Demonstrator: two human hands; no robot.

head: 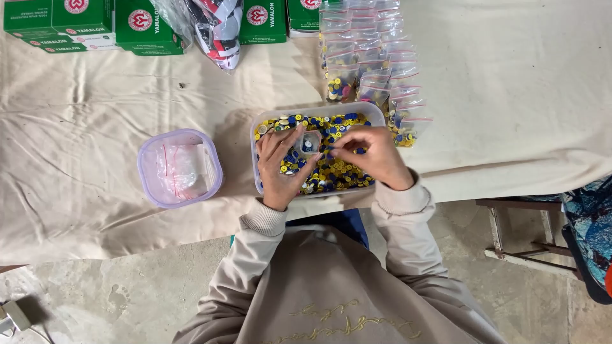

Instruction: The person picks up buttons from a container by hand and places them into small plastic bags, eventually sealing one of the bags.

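Fingers (288, 148) of the left hand (280, 169) pinch a small clear plastic bag (310, 144) open above the clear rectangular plastic tub (255, 137) of yellow and blue buttons (338, 171); the right hand (373, 154) has its fingertips pressed together on a few buttons beside the bag. Beyond the tub, many filled clear zip bags (373, 70) lie in rows on the cloth-covered desk (510, 95). Left of the tub, a round lilac container (180, 168) holds empty bags. Judging by the full tub, much remains.
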